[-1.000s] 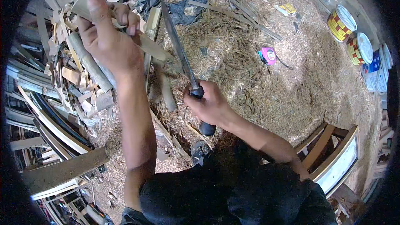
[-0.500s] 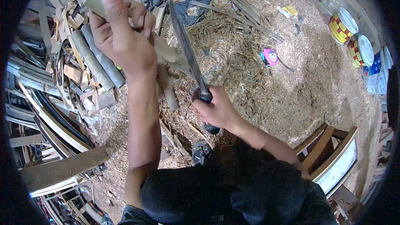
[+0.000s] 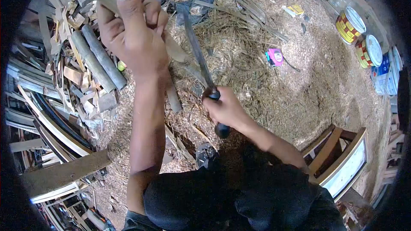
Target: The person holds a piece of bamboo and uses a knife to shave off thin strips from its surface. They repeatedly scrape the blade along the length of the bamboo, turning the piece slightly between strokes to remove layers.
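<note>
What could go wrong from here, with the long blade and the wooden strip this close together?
The long metal knife with a black handle could glance along the flat, pale wooden strip and nick the bare left hand gripping it farther up.

The strip, with no support visible beneath it, might twist under a stroke.

If the right hand overshoots downward, the blade may swing toward the dark shoe below.

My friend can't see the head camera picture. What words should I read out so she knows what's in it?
A person's left hand grips a flat strip while the right hand holds a long blade close to it. On the shavings-strewn floor lies a pink tape measure, with scrap wood heaped at left and buckets at right.
</note>
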{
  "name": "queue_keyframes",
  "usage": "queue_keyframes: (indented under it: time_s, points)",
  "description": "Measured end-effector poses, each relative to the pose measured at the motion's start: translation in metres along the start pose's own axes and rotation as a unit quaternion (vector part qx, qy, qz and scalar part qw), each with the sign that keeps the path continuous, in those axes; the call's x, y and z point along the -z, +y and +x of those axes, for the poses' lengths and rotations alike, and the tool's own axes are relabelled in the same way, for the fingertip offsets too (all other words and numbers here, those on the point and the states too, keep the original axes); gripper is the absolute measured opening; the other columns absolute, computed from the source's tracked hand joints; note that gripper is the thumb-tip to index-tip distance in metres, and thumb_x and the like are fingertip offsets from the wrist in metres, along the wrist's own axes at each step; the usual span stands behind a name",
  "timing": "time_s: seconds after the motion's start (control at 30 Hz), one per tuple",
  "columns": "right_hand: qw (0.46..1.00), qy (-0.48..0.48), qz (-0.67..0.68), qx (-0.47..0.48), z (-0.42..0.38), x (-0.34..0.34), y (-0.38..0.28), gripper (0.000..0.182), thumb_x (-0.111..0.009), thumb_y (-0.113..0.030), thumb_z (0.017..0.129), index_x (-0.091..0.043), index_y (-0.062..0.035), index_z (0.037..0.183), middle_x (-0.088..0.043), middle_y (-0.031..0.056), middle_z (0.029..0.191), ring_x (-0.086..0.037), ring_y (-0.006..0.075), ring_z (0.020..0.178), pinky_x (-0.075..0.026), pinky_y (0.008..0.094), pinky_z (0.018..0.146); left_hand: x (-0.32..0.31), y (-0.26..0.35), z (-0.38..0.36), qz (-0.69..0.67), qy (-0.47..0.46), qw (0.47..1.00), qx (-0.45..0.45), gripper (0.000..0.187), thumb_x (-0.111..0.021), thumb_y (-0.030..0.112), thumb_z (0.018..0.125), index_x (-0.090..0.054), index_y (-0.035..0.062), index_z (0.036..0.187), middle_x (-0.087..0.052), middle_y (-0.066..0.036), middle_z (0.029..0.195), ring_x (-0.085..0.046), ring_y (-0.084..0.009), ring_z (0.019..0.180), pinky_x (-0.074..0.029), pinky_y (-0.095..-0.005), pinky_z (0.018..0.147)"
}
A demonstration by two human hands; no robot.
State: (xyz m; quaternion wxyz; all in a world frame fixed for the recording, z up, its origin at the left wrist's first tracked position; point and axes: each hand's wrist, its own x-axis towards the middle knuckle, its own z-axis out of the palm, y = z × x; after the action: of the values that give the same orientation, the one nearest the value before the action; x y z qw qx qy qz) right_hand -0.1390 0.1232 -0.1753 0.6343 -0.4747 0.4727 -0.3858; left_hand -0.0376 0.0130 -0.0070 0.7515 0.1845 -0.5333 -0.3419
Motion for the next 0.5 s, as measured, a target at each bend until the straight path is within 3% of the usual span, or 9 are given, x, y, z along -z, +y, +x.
queue_keyframes:
  time_s: [0.1,0.13,0.23,0.27,0.37,0.5]
  points:
    - [0.996,-0.006,0.075,0.037,-0.006,0.002,-0.023,0.007,-0.056,-0.004,0.083,-0.053,-0.0014,0.077,-0.052,0.0008,0.056,-0.048,0.0082,0.042,-0.035,0.0257,0.037,0.002,-0.001,-0.001,0.007,-0.018,1.0,0.015,0.023,-0.056,0.028,0.095,-0.048,0.009,0.086,-0.044,0.001,0.066,-0.035,-0.0077,0.054,-0.027,-0.0198,0.043]
    - [0.996,0.017,0.016,0.091,-0.004,0.0,-0.019,0.006,-0.056,-0.003,0.082,-0.054,-0.0011,0.077,-0.051,0.0007,0.054,-0.048,0.0078,0.041,-0.035,0.0253,0.037,0.002,-0.001,-0.002,0.008,-0.019,1.0,0.017,0.023,-0.056,0.028,0.095,-0.048,0.009,0.086,-0.044,0.001,0.066,-0.035,-0.0077,0.054,-0.027,-0.0198,0.043]
    - [0.991,0.018,-0.015,0.132,0.002,-0.004,0.0,0.005,-0.055,-0.003,0.082,-0.054,-0.0006,0.078,-0.05,0.0008,0.053,-0.048,0.0076,0.041,-0.037,0.0252,0.037,0.005,0.001,-0.001,-0.024,-0.016,1.0,0.007,0.025,-0.062,0.026,0.091,-0.046,0.0077,0.088,-0.045,-0.001,0.065,-0.041,-0.0077,0.053,-0.028,-0.0201,0.041]
    - [0.997,0.014,0.038,0.06,0.001,-0.005,0.01,0.006,-0.056,-0.004,0.082,-0.054,-0.0007,0.077,-0.051,0.0009,0.052,-0.048,0.0074,0.041,-0.037,0.0246,0.037,0.009,0.0,0.001,-0.02,-0.004,1.0,0.007,0.025,-0.062,0.027,0.092,-0.046,0.0076,0.088,-0.045,-0.001,0.066,-0.04,-0.0076,0.052,-0.028,-0.0198,0.041]
    - [1.0,-0.013,-0.018,0.02,0.001,0.004,0.012,0.008,-0.056,-0.005,0.081,-0.054,-0.0012,0.075,-0.051,0.0008,0.052,-0.048,0.0071,0.042,-0.036,0.025,0.038,0.016,0.0,0.003,-0.024,0.003,1.0,0.011,0.025,-0.06,0.028,0.092,-0.046,0.0075,0.087,-0.046,-0.002,0.067,-0.038,-0.0078,0.051,-0.027,-0.0192,0.042]
    - [0.996,0.009,-0.04,0.076,-0.006,0.005,-0.016,0.009,-0.057,-0.006,0.081,-0.055,-0.0003,0.074,-0.053,0.002,0.053,-0.049,0.0089,0.042,-0.038,0.028,0.041,0.011,0.001,-0.001,-0.023,-0.023,0.999,0.022,0.025,-0.059,0.028,0.093,-0.046,0.0076,0.087,-0.047,-0.002,0.068,-0.038,-0.0076,0.05,-0.027,-0.0198,0.042]
